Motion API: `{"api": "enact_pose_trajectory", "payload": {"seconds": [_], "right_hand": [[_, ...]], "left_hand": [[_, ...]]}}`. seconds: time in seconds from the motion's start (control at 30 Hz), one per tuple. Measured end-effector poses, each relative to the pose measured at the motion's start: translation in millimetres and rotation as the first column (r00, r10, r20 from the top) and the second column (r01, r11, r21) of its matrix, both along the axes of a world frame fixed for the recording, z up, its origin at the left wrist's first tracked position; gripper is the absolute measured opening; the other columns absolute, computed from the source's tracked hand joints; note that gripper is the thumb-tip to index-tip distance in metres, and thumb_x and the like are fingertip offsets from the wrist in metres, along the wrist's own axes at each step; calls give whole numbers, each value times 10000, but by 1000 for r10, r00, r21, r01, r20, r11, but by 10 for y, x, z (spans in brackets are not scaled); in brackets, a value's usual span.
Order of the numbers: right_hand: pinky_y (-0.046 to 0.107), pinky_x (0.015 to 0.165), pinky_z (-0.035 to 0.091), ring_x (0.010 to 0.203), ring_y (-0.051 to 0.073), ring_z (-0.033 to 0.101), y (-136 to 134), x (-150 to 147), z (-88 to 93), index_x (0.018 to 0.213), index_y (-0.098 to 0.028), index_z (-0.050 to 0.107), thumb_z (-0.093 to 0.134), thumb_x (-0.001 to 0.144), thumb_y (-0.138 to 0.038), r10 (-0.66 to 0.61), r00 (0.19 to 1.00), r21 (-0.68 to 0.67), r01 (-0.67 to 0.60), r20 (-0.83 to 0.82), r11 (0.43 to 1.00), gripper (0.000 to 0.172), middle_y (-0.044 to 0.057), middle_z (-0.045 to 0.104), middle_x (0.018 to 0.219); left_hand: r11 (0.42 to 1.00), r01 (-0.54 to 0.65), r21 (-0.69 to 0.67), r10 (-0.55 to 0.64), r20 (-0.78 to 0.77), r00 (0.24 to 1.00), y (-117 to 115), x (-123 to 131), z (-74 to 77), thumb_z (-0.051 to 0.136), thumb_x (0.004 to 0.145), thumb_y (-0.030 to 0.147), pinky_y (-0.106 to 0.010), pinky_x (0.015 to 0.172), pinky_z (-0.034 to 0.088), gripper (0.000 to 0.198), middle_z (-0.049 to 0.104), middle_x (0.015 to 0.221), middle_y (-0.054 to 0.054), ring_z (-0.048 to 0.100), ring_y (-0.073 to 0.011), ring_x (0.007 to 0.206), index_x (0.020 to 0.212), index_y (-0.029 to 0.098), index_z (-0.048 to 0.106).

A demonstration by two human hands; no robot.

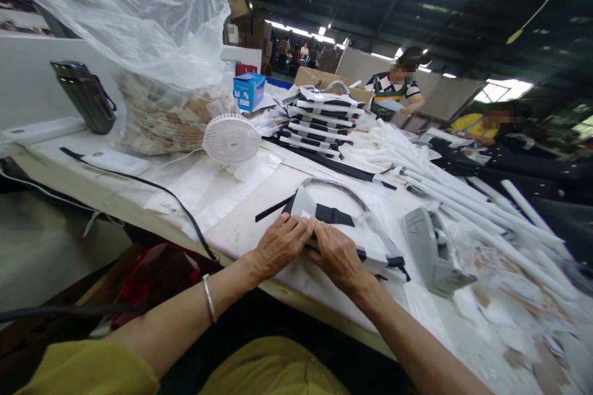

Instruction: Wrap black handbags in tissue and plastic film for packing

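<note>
A black bag (334, 215), partly wrapped in white paper (304, 203), lies on the table just in front of me. Its curved handle (340, 186) is covered in clear film and arches away from me. My left hand (283, 239) grips the near edge of the white wrap, fingers bent over it. Right beside it, my right hand (337, 253) closes on the same edge, its fingertips almost touching the left ones. Both thumbs are mostly hidden. A black strap (273, 210) sticks out to the left of the bag.
Behind stands a stack of similar wrapped bags (319, 120). A white fan (232, 139), a blue box (249, 91), a dark bottle (86, 97) and a plastic sack (162, 111) are at left. A grey tape dispenser (428, 250) and white tubes (467, 203) lie right. Co-workers sit beyond.
</note>
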State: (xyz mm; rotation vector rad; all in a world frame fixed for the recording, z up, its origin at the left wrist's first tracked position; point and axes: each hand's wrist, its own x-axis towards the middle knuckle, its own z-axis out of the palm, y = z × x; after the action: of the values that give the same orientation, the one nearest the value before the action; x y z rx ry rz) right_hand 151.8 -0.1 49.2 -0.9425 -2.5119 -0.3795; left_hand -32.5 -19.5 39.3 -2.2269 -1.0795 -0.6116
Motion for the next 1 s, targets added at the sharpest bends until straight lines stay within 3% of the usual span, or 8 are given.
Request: {"api": "enact_pose_trajectory", "payload": {"seconds": [0.2, 0.37, 0.5, 0.6, 0.7, 0.8, 0.87, 1.0], "right_hand": [[406, 843, 582, 964, 268, 673, -45, 63, -85, 1175, -137, 489, 543, 810, -143, 4, 989, -9, -5, -147, 1000, 370, 135, 682, 1020], [421, 836, 599, 1004, 275, 683, -47, 100, -199, 1248, -143, 475, 522, 828, -161, 1, 988, 18, 2, -156, 1000, 423, 149, 690, 1081], [438, 844, 608, 1029, 281, 691, -69, 136, -265, 1347, -144, 441, 507, 850, -173, 17, 995, 56, -12, -94, 998, 502, 162, 686, 1166], [439, 856, 608, 1061, 289, 686, -34, 212, -119, 1388, -175, 449, 535, 847, -201, 55, 998, -40, -57, -31, 998, 549, 148, 671, 1232], [372, 783, 623, 960, 266, 723, 120, 155, 297, 1269, -247, 594, 604, 834, -265, 96, 995, -362, -79, 30, 929, 436, 93, 725, 1139], [354, 764, 600, 860, 250, 736, 311, -259, 740, 1041, -269, 728, 603, 856, -302, 23, 1000, -537, -30, -19, 843, 226, 65, 765, 985], [351, 792, 571, 845, 238, 726, 401, -715, 877, 892, -262, 762, 599, 856, -305, -18, 997, -617, -29, -70, 786, 172, 48, 771, 916], [255, 682, 506, 728, 168, 690, 532, -1646, 707, 780, -239, 762, 656, 800, -282, -80, 992, -791, -27, -95, 612, 116, -8, 751, 746]], "left_hand": [[996, 78, 49, -80, 57, 995, 7, -17, -18, 442, 982, 153, -391, 942, 456, 250, 670, 1023, -77, 603, -210, 1013, 1190, 106, 573], [981, 171, 94, -183, 137, 974, 41, 18, -142, 432, 976, 151, -454, 1110, 407, 261, 631, 1237, -120, 504, -251, 1278, 1173, 106, 597], [975, 203, 88, -219, 237, 947, 37, 51, -269, 471, 953, 123, -392, 1046, 474, 249, 674, 1123, -119, 626, -204, 1083, 1166, 77, 591], [970, 233, 72, -244, 276, 930, 13, 36, -317, 517, 949, 152, -346, 962, 508, 171, 684, 1023, -79, 630, -185, 1022, 1077, 107, 619], [971, 235, 43, -237, 290, 927, 0, 4, -318, 540, 948, 180, -323, 867, 516, 122, 671, 989, -63, 624, -171, 969, 1029, 145, 624], [973, 228, 27, -226, 291, 930, 0, -8, -326, 557, 939, 195, -331, 811, 501, 112, 655, 979, -52, 613, -171, 913, 1030, 172, 616], [973, 230, 24, -227, 304, 925, 3, 6, -359, 555, 935, 192, -329, 766, 490, 90, 645, 906, -27, 599, -162, 839, 1001, 182, 616], [967, 241, -80, -208, 295, 933, 21, 61, -453, 543, 956, 255, -336, 791, 491, 97, 664, 917, 11, 596, -156, 846, 1000, 234, 627]]}}
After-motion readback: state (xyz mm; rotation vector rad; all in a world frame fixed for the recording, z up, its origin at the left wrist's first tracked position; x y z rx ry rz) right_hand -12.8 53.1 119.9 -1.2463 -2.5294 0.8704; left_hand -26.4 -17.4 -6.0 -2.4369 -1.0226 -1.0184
